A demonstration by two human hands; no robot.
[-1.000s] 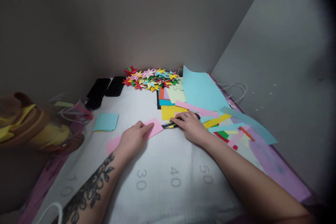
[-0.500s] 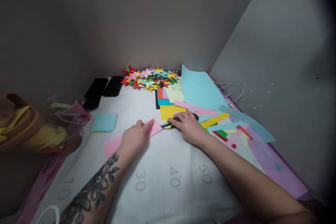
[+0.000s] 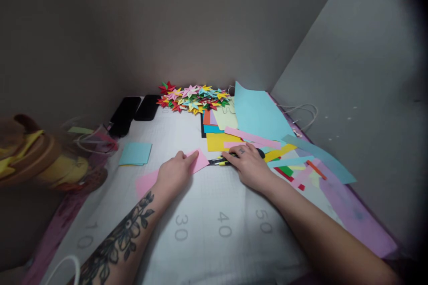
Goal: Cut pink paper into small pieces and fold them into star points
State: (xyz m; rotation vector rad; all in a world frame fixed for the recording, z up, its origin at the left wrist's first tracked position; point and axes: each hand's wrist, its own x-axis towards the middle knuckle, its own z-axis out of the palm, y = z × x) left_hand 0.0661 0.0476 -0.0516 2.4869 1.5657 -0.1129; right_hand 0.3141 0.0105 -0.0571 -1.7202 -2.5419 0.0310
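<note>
Pink paper lies flat beneath my left hand, pressed onto the desk; I can't tell how closed that hand is. At 3 o'clock from it, my right hand is closed over a black-and-yellow cutting tool, its tip at the paper's edge. From my left hand, blue squares sit at 10 o'clock, phones at 11 and paper stars at 12.
</note>
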